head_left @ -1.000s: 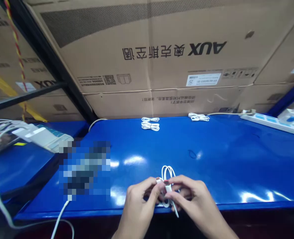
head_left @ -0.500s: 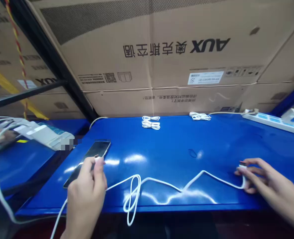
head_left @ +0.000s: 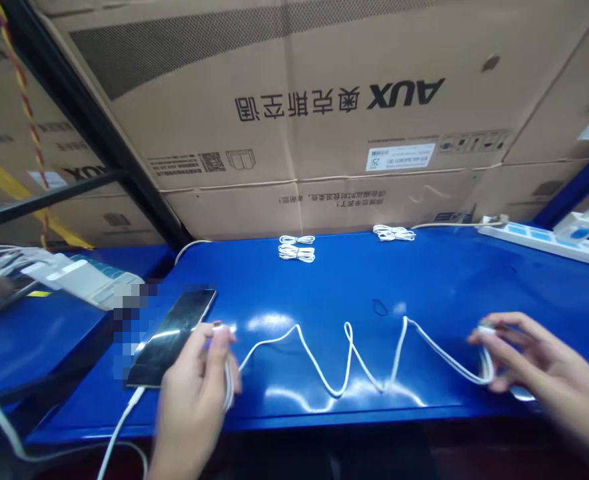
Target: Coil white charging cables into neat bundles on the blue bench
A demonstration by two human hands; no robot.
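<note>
Now the left hand (head_left: 194,393) and right hand (head_left: 539,367) tightly pinch opposite ends of a white cable (head_left: 454,355).

Left hand (head_left: 194,393) and right hand (head_left: 539,367) pinching opposite ends of a white cable (head_left: 316,363) over a blue counter (head_left: 424,287).
Cable zigzagging across the counter between both hands, left hand just beside a dark smartphone (head_left: 172,337) lying flat. Near the far edge, two coiled white cable bundles (head_left: 297,250) and another bundle (head_left: 393,233), below an AUX cardboard carton (head_left: 294,133); white power strip (head_left: 544,241) at far right.
</note>
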